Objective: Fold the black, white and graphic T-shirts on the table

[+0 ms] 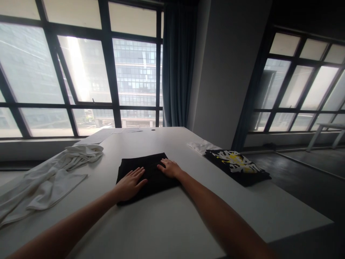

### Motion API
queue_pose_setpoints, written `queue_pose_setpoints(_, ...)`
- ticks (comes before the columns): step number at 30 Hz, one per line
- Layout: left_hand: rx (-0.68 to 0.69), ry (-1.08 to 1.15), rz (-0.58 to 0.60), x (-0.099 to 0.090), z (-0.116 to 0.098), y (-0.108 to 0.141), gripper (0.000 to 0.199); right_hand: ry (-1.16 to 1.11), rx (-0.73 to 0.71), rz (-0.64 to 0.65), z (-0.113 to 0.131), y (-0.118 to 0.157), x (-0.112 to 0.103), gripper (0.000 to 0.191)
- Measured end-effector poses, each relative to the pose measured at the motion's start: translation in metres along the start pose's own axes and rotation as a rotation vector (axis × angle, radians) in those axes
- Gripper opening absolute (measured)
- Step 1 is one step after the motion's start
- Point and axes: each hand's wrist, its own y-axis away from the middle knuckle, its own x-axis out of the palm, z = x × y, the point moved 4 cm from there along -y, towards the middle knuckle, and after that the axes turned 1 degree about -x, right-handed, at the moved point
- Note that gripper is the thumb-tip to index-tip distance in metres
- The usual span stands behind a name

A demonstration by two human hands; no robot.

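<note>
A black cloth point(153, 181), folded into a flat rectangle, lies on the white table in front of me. My left hand point(131, 183) rests flat on its left part, fingers stretched out and the thumb pointing right. On its right side lies my right hand point(169, 168), palm down with the fingers extended. Both hands press on the cloth's top and neither grips it. What kind of garment the black cloth is cannot be made out.
A crumpled white garment point(54, 180) spreads over the left side of the white table point(161, 230). Along the right edge lie a folded black garment with a white and yellow print point(237, 163) and a white, plastic-looking piece point(203, 146). Thin sheets point(99, 136) lie at the far left.
</note>
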Motion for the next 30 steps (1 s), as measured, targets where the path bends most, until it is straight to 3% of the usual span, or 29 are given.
queue_pose_setpoints(8,0.028,-0.005,-0.092,0.003,0.016,0.021,0.073,-0.025,0.001,-0.019,0.000,0.001,0.001,0.063)
queue_pose_setpoints(12,0.007,0.015,-0.100,-0.004,0.035,0.007,0.071,-0.038,0.008,-0.068,0.001,0.003,-0.002,0.061)
queue_pose_setpoints(17,-0.155,0.006,-0.127,-0.002,0.075,-0.013,0.072,-0.014,0.017,-0.042,0.002,0.004,-0.004,0.059)
queue_pose_setpoints(22,-0.208,0.033,-0.102,0.007,0.079,-0.012,0.073,0.000,0.039,0.013,-0.002,0.002,0.001,0.065)
queue_pose_setpoints(26,-0.219,0.021,-0.131,0.006,0.076,-0.008,0.070,-0.021,0.026,-0.069,0.000,0.005,0.000,0.061)
queue_pose_setpoints(30,-0.303,-0.020,-0.194,0.003,0.097,-0.002,0.067,0.096,0.167,-0.202,-0.004,0.015,-0.017,0.058)
